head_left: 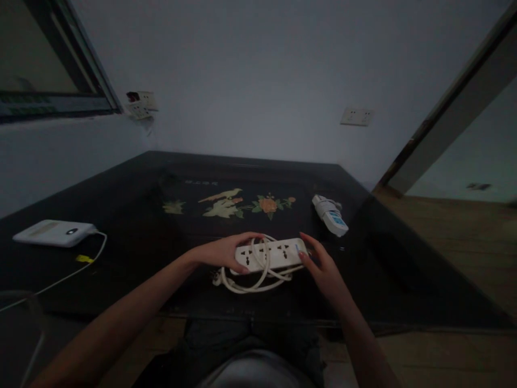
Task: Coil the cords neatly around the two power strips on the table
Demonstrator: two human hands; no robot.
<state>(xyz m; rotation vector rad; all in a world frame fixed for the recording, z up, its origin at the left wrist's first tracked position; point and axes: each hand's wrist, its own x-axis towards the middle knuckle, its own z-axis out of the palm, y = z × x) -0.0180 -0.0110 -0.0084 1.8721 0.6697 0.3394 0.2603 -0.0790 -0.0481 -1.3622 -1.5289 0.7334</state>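
Note:
A white power strip with several sockets sits near the front edge of the dark table. Its cable loops loosely over and in front of it, and the plug lies at the left end of the loops. My left hand grips the strip's left end, thumb in front and fingers behind. Around the right end, my right hand closes with its thumb on the top face. Part of the fingers on both hands is hidden behind the strip.
A second white power strip, cord wrapped around it, lies to the right. At left is a white device with a cable and yellow tag. The black table bears a bird-and-flower picture. Wall sockets are behind.

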